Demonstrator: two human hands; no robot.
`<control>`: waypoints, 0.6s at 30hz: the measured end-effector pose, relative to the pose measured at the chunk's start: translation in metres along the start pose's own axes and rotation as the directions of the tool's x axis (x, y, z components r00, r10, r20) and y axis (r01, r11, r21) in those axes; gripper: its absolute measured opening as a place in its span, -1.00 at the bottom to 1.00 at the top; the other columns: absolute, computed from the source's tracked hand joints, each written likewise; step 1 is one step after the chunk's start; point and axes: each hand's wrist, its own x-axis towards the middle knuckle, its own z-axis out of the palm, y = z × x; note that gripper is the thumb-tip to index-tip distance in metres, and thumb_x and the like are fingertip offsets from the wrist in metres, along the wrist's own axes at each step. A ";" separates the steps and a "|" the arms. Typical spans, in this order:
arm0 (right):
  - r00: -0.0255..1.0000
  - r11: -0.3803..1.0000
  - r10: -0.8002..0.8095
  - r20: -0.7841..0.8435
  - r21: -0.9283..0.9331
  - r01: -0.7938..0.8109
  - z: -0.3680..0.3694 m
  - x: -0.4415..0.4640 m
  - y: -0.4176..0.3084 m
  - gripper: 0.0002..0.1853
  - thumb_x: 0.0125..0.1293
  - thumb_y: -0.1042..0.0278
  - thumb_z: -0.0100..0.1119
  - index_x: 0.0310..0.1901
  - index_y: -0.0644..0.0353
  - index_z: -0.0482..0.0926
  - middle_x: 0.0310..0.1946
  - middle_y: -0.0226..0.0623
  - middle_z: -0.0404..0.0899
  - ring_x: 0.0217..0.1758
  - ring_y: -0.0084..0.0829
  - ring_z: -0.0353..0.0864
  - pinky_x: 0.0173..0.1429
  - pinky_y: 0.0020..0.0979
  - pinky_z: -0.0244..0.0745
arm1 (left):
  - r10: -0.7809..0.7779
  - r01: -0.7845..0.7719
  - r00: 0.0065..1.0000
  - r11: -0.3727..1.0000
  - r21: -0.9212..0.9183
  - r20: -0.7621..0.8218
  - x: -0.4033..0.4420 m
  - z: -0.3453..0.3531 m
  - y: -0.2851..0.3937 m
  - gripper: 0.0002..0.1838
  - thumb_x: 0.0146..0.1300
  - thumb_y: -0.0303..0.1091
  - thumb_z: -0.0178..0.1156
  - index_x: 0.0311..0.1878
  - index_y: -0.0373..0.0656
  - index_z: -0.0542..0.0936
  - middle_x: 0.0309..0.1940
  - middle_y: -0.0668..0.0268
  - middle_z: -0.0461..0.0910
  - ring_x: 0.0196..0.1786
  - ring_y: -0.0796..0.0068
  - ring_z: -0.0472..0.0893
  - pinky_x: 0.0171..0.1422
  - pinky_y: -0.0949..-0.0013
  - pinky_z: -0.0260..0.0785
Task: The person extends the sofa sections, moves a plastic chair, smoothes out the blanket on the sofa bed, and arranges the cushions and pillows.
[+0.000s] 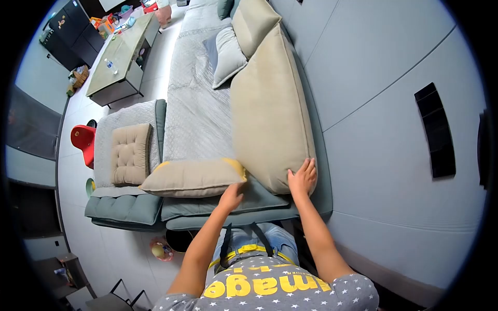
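Observation:
A large beige back cushion (pixel 272 109) leans along the wall side of the sofa. My right hand (pixel 303 179) lies on its near corner, thumb apart from the fingers. To the left, a smaller beige throw pillow (pixel 194 177) with yellow corners stands against the green sofa armrest (pixel 223 206). My left hand (pixel 232 197) is closed at this pillow's right corner, its fingertips partly hidden. Grey quilted fabric (pixel 194 116) covers the seat. Farther along sit a light grey pillow (pixel 229 57) and another beige back cushion (pixel 255 23).
A tufted beige seat pad (pixel 130 154) lies on the sofa's left section. Beyond it are a red child's chair (pixel 84 142) and a long coffee table (pixel 122 52) with a plastic bottle (pixel 110 66). A grey wall (pixel 373 67) rises at the right.

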 end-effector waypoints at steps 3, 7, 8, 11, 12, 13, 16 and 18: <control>0.997 0.992 0.069 -0.041 0.106 -0.065 0.002 -0.009 0.010 -0.12 -0.01 0.07 0.35 0.24 0.36 0.12 0.26 0.02 0.14 0.30 -0.05 0.16 0.34 -0.15 0.12 | 0.084 -0.098 0.989 0.988 0.118 0.125 0.030 0.040 0.037 -0.40 0.03 -0.29 0.26 0.16 -0.21 0.32 0.10 0.04 0.39 0.15 0.05 0.40 0.23 0.18 0.26; 0.951 0.962 0.258 0.170 0.043 -0.269 0.005 -0.024 0.050 -0.14 0.01 -0.02 0.32 0.18 0.42 0.17 0.21 0.10 0.21 0.25 0.01 0.25 0.23 -0.16 0.29 | -0.055 -0.014 0.982 0.934 0.356 0.181 0.042 0.093 0.096 -0.35 -0.03 -0.04 0.33 0.05 -0.24 0.37 -0.04 0.09 0.46 0.02 0.13 0.50 0.04 0.18 0.41; 0.858 0.935 0.339 0.387 -0.036 -0.353 -0.005 -0.013 0.059 -0.17 0.03 -0.18 0.24 0.08 0.46 0.30 0.07 0.13 0.40 0.11 0.02 0.43 0.09 -0.13 0.41 | -0.122 -0.006 0.959 0.894 0.448 0.255 0.044 0.102 0.109 -0.32 -0.06 0.04 0.34 0.02 -0.24 0.39 -0.08 0.11 0.48 -0.03 0.17 0.54 -0.05 0.20 0.46; 0.862 0.996 0.082 0.500 -0.062 -0.059 0.000 0.006 0.088 -0.37 0.16 -0.23 0.05 -0.42 0.37 0.60 -0.41 0.09 0.60 -0.29 0.05 0.60 -0.17 -0.09 0.49 | -0.155 0.064 0.978 0.860 0.507 0.140 0.050 0.126 0.131 -0.30 -0.12 0.15 0.35 -0.06 -0.23 0.44 -0.17 0.18 0.50 -0.12 0.24 0.59 -0.18 0.26 0.50; 0.860 0.997 0.069 0.505 -0.063 -0.044 0.002 0.011 0.096 -0.37 0.16 -0.23 0.05 -0.42 0.37 0.60 -0.41 0.09 0.60 -0.29 0.05 0.60 -0.17 -0.09 0.49 | -0.206 0.121 0.973 0.835 0.536 0.102 0.055 0.130 0.138 -0.52 0.01 0.01 0.28 -0.18 -0.21 0.51 -0.21 0.21 0.55 -0.14 0.30 0.60 -0.21 0.31 0.51; 0.836 0.995 -0.072 0.544 -0.014 0.096 0.002 0.018 0.101 -0.40 0.19 -0.18 0.04 -0.47 0.36 0.59 -0.45 0.12 0.58 -0.31 0.08 0.58 -0.20 -0.07 0.48 | -0.214 0.133 0.972 0.837 0.530 0.094 0.061 0.139 0.131 -0.52 0.01 0.01 0.28 -0.18 -0.21 0.51 -0.21 0.21 0.55 -0.14 0.30 0.60 -0.21 0.31 0.51; 0.804 0.964 -0.261 0.534 0.096 0.249 -0.011 0.031 0.119 -0.43 0.22 -0.11 0.04 -0.52 0.38 0.58 -0.49 0.18 0.54 -0.35 0.12 0.56 -0.23 -0.04 0.46 | 0.205 -0.255 0.966 0.842 0.476 0.155 0.078 0.165 0.102 -0.80 0.09 -0.25 0.10 -0.40 -0.21 0.52 -0.47 0.16 0.57 -0.40 0.18 0.62 -0.35 0.19 0.48; 0.832 0.951 -0.305 0.463 0.202 0.236 -0.032 0.043 0.128 -0.43 0.22 -0.07 0.06 -0.52 0.45 0.54 -0.51 0.24 0.50 -0.37 0.18 0.52 -0.24 0.01 0.42 | 0.337 -0.402 0.914 0.826 0.395 0.225 0.085 0.151 0.121 -0.81 0.08 -0.26 0.10 -0.42 -0.21 0.51 -0.49 0.14 0.57 -0.41 0.17 0.61 -0.37 0.17 0.47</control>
